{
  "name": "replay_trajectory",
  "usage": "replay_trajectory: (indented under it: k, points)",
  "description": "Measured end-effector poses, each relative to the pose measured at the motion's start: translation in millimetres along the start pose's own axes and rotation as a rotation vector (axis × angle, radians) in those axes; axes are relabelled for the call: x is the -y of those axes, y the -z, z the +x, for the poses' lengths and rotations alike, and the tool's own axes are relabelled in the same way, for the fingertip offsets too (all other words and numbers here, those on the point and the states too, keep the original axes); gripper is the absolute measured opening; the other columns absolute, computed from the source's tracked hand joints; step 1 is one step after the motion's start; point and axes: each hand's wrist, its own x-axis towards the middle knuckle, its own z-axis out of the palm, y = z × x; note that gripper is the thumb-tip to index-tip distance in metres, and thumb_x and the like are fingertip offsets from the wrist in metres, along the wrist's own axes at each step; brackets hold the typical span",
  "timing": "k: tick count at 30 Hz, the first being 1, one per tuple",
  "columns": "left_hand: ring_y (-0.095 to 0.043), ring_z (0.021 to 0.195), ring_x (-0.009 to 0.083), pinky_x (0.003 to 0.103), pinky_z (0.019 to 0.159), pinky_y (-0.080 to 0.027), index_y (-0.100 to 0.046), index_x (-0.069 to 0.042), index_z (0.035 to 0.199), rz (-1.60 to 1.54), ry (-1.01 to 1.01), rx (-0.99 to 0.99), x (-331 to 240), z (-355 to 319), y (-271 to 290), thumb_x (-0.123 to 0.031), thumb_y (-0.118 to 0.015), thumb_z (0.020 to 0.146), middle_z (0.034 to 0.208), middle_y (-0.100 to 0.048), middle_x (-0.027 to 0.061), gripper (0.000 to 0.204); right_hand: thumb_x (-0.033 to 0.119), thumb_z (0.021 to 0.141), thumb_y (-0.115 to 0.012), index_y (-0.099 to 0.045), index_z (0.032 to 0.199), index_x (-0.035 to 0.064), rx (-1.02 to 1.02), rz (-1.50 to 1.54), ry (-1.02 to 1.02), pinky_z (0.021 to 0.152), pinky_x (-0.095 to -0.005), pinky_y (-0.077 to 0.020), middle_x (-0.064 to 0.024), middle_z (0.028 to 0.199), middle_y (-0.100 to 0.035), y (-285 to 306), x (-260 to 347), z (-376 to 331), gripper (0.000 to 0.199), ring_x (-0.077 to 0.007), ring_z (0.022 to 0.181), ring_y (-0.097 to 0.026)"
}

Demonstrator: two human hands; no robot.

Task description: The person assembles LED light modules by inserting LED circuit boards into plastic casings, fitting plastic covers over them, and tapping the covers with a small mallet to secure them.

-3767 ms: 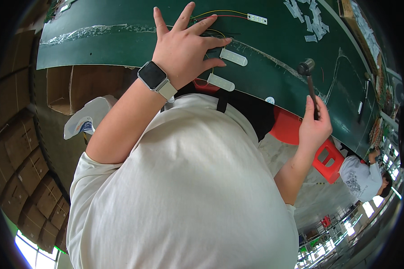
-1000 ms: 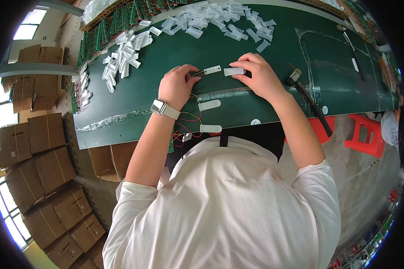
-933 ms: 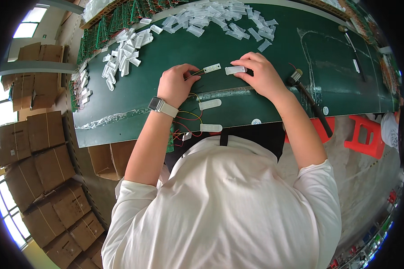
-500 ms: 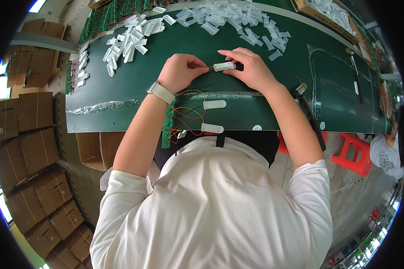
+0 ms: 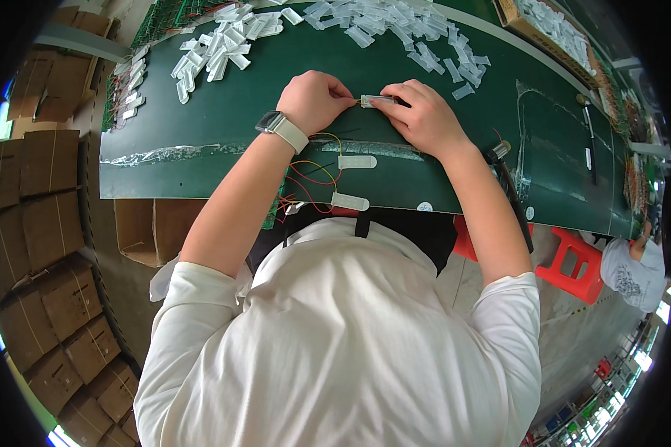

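Both hands, left hand (image 5: 314,100) and right hand (image 5: 417,115), now closer together, apparently pinching one small clear casing (image 5: 377,100).

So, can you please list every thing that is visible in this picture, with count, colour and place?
small clear casing: one, translucent white, pinched between both hands above the table
green table: one, dark green, across the upper half
loose casings: many, whitish, heaped along the table's far side
finished pieces: two, whitish, near the table's front edge
wires: several, red and yellow, by the front edge
tool: one, black handle, right of the right forearm
cardboard boxes: many, brown, floor at left
stool: one, red, floor at right
wristwatch: one, pale strap, left wrist
left hand: on the casing
right hand: on the casing
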Motion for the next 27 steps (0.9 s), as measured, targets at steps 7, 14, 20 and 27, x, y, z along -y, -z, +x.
replay_trajectory:
  k: [7,14,20,27]
  points:
    - [-0.077,0.084,0.0208,0.034,0.081,-0.061,-0.084,-0.008,0.101,0.011,-0.045,-0.015,3,2,4,-0.021,-0.081,0.090,0.092,-0.081,0.0089,0.017,0.011,0.082,-0.081,-0.080,0.110,0.0185,0.039,-0.058,0.083,0.082,-0.0364,-0.0596,-0.0001,0.109,-0.068,6,-6,5,0.029,-0.0205,0.097,-0.066]
    - [-0.072,0.083,0.0262,0.038,0.079,-0.060,-0.080,-0.011,0.098,0.445,-0.603,-0.415,2,-1,-10,-0.013,-0.079,0.088,0.094,-0.078,0.0039,0.011,0.009,0.081,-0.080,-0.080,0.111,0.0197,0.083,-0.015,0.094,0.083,-0.0368,-0.0597,0.0000,0.109,-0.067,5,-12,7,0.032,-0.0206,0.098,-0.066]
    - [-0.073,0.087,0.0278,0.038,0.080,-0.060,-0.082,-0.012,0.107,0.262,-0.412,-0.039,3,-2,2,-0.015,-0.081,0.087,0.099,-0.077,0.0061,0.021,0.008,0.081,-0.081,-0.081,0.114,0.0215,0.061,0.065,0.019,0.084,-0.0374,-0.0585,-0.0001,0.107,-0.066,2,-12,3,0.036,-0.0211,0.099,-0.065]
    - [-0.075,0.096,0.0259,0.037,0.089,-0.061,-0.082,-0.010,0.111,0.055,-0.388,-0.038,10,0,-5,-0.018,-0.083,0.086,0.099,-0.078,0.0092,0.026,0.005,0.086,-0.078,-0.083,0.113,0.0193,0.043,0.214,-0.100,0.085,-0.0381,-0.0565,-0.0010,0.104,-0.065,-1,-7,3,0.030,-0.0221,0.098,-0.064]
